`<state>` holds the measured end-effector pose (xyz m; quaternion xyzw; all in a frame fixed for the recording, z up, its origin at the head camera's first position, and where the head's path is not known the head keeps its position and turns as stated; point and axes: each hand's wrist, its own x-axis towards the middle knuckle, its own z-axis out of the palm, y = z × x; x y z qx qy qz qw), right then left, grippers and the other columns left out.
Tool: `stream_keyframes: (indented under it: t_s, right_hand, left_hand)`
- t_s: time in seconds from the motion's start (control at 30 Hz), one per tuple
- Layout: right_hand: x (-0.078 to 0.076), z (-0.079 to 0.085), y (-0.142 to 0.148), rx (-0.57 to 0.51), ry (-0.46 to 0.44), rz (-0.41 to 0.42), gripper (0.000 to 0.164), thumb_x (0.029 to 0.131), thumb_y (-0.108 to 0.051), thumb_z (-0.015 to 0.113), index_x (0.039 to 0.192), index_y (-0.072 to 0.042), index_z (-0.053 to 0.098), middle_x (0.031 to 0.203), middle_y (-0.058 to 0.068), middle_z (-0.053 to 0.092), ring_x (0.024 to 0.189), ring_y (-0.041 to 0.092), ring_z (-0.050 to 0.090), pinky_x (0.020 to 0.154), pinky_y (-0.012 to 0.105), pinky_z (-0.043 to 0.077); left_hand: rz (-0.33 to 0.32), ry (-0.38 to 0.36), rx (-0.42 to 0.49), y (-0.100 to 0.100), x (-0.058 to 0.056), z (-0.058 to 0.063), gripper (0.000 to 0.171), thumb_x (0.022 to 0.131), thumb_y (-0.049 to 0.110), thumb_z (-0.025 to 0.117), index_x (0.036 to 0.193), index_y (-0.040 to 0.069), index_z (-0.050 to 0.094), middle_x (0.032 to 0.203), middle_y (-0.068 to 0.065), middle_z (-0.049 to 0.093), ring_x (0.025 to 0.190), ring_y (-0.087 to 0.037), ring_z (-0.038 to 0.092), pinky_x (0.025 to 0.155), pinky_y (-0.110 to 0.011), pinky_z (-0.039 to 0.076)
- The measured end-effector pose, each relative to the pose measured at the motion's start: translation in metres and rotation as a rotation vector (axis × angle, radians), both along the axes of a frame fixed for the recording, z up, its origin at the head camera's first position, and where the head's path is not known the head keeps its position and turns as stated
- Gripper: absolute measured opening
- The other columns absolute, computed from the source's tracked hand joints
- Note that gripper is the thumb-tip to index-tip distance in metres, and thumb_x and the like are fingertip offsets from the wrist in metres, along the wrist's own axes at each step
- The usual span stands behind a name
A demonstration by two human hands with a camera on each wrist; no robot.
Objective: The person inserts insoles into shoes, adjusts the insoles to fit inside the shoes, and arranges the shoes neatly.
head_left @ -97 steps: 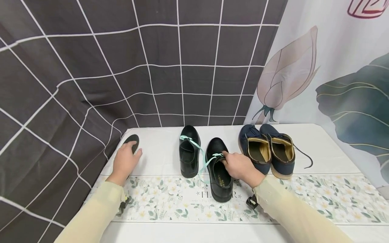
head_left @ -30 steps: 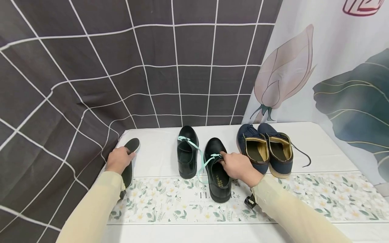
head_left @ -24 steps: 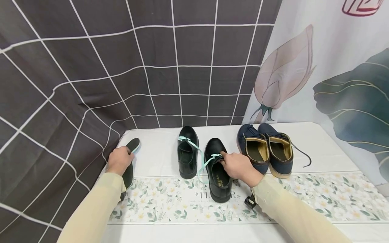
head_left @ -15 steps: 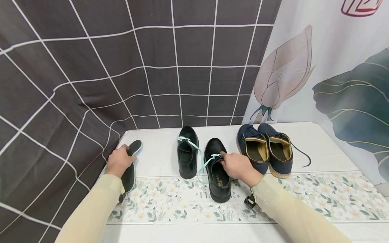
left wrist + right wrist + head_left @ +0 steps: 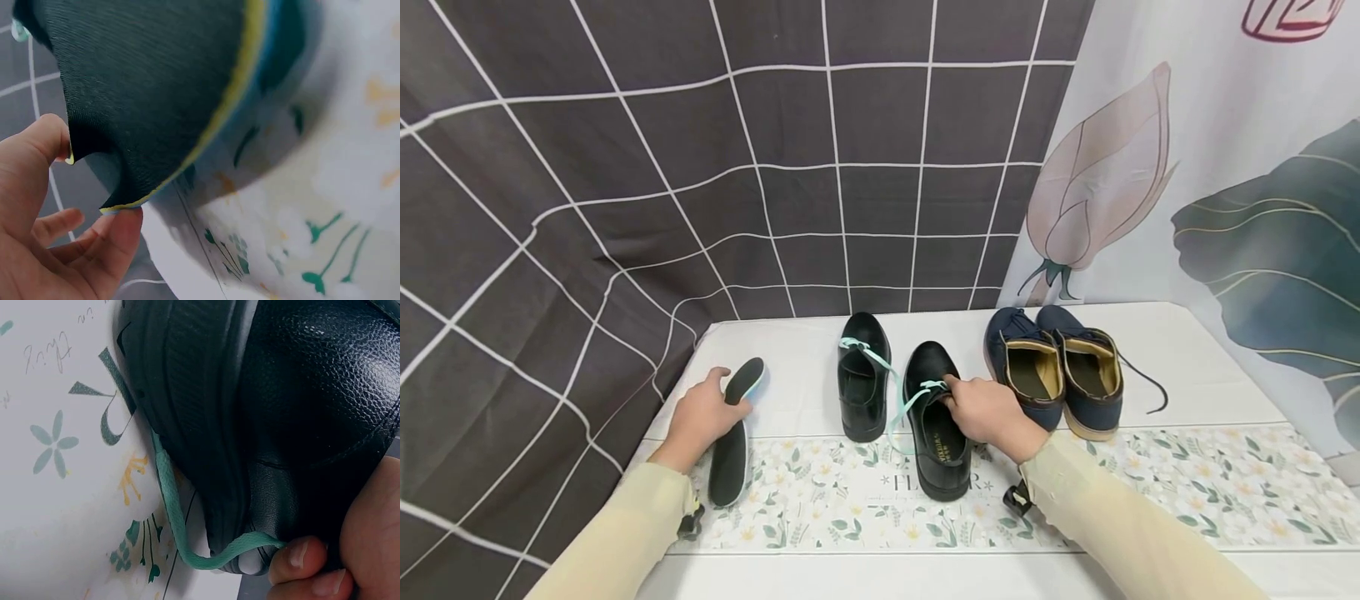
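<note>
- Head view: the left hand (image 5: 700, 417) grips a dark insole (image 5: 733, 437) by its edge, thumb over the top and fingers under. The insole runs lengthwise away from the person, toe end farthest, heel end down on the floral strip of the tablecloth (image 5: 1187, 492).
- The near black leather shoe (image 5: 936, 421) lies off to the right of the insole, its long axis roughly parallel, toe pointing away and opening facing up. The right hand (image 5: 992, 417) is already on it, fingers curled at the tongue beside the mint-green lace (image 5: 910, 400), so that hand is the nearer of the two to the shoe.
- A second black shoe (image 5: 865, 375) stands between the insole and the held one; a pair of navy shoes (image 5: 1060, 371) sits just beyond the right hand.
- Left wrist view: the insole (image 5: 156, 87) fills the frame with its dark woven face and a yellow and blue rim, pinched between thumb (image 5: 31, 162) and fingertips (image 5: 119, 237), lifted a little off the cloth at that end.
- Right wrist view: the shoe's sole and grained leather side (image 5: 312, 412) are close up; fingers (image 5: 300, 559) press the mint lace (image 5: 181, 537) against the shoe, the hand clamped on it.
</note>
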<state>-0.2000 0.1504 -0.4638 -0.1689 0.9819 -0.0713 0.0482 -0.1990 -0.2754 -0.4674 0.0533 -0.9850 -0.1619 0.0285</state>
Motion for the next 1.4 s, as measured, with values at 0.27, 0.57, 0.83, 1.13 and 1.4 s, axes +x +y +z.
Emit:
stream_keyframes:
  t_s: [0.27, 0.57, 0.83, 1.13, 1.4]
  right_hand:
    - [0.000, 0.000, -0.001, 0.003, -0.003, 0.000, 0.043, 0.104, -0.031, 0.052, 0.141, -0.008, 0.055, 0.073, 0.007, 0.068, 0.057, 0.020, 0.059, 0.044, 0.037, 0.044]
    - [0.002, 0.001, -0.001, 0.006, -0.013, 0.001, 0.043, 0.104, -0.030, 0.052, 0.140, -0.007, 0.055, 0.071, 0.007, 0.067, 0.056, 0.020, 0.058, 0.043, 0.036, 0.043]
    - [0.001, 0.001, -0.002, 0.020, -0.006, -0.001, 0.044, 0.104, -0.030, 0.052, 0.141, -0.007, 0.054, 0.075, 0.008, 0.070, 0.060, 0.021, 0.061, 0.046, 0.038, 0.046]
    - [0.001, 0.005, -0.004, 0.035, -0.047, -0.007, 0.046, 0.105, -0.030, 0.050, 0.144, -0.006, 0.052, 0.090, 0.015, 0.075, 0.073, 0.028, 0.068, 0.052, 0.042, 0.051]
    - [0.000, 0.006, -0.003, 0.049, -0.044, -0.009, 0.044, 0.105, -0.030, 0.050, 0.142, -0.007, 0.053, 0.087, 0.014, 0.074, 0.070, 0.027, 0.067, 0.052, 0.042, 0.051]
  left_hand:
    - [-0.049, -0.014, 0.070, 0.017, 0.027, 0.018, 0.063, 0.082, 0.030, 0.067, 0.134, -0.002, 0.055, 0.086, -0.017, 0.071, 0.061, -0.021, 0.058, 0.054, -0.035, 0.049]
    - [-0.171, 0.004, 0.098, 0.047, 0.050, 0.037, 0.035, 0.084, 0.030, 0.066, 0.110, 0.008, 0.075, 0.092, -0.012, 0.063, 0.072, -0.022, 0.053, 0.062, -0.037, 0.048]
    - [-0.258, 0.040, 0.109, 0.081, 0.061, 0.053, 0.026, 0.081, 0.032, 0.071, 0.099, 0.014, 0.078, 0.090, -0.007, 0.065, 0.078, -0.021, 0.054, 0.069, -0.040, 0.051]
    - [-0.340, 0.010, 0.114, 0.129, 0.081, 0.075, 0.032, 0.077, 0.033, 0.071, 0.103, 0.016, 0.077, 0.083, -0.001, 0.060, 0.071, -0.017, 0.051, 0.065, -0.034, 0.048]
    - [-0.492, 0.013, 0.119, 0.163, 0.099, 0.075, 0.029, 0.080, 0.034, 0.070, 0.103, 0.017, 0.077, 0.090, 0.005, 0.060, 0.070, -0.012, 0.054, 0.064, -0.031, 0.051]
